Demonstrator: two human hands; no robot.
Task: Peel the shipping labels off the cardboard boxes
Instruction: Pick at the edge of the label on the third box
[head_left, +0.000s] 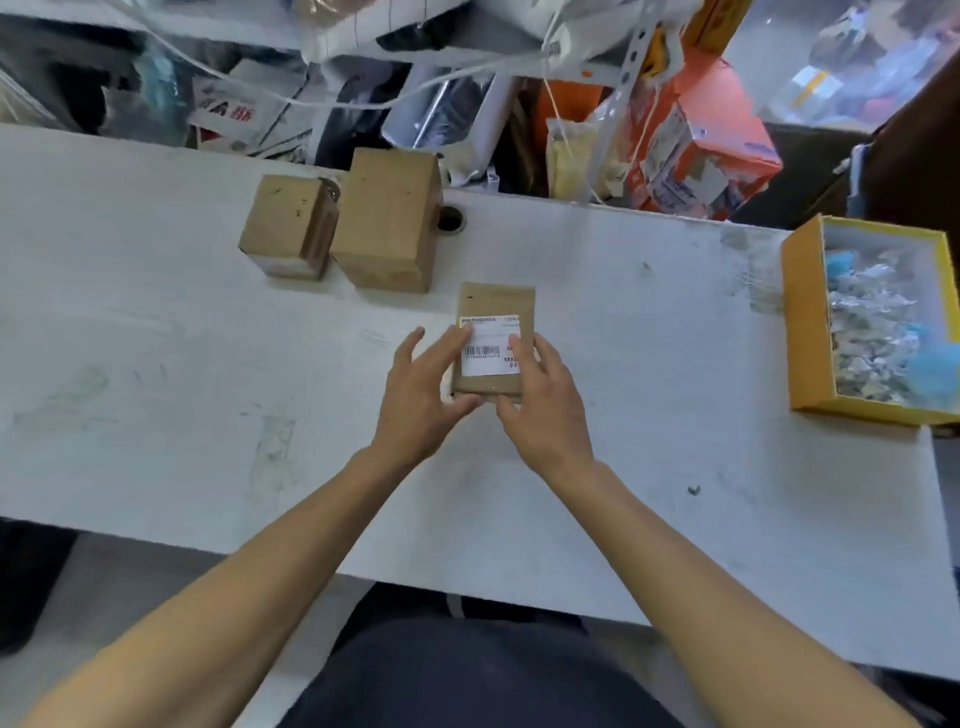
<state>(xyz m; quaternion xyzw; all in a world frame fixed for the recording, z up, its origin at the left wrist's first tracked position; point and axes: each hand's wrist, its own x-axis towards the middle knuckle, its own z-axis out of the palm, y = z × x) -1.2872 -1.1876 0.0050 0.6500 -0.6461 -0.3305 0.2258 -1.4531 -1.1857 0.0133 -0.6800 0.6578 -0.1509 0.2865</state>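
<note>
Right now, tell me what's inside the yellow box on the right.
The yellow box holds a heap of crumpled white scraps and some blue pieces. Whatever lies beneath the heap is hidden.

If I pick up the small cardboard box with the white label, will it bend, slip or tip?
The labelled box looks stiff: its edges are straight and unbent. It is probably light, being small between the left hand and right hand. Lying flat on the table, it seems unlikely to tip or roll.
</note>
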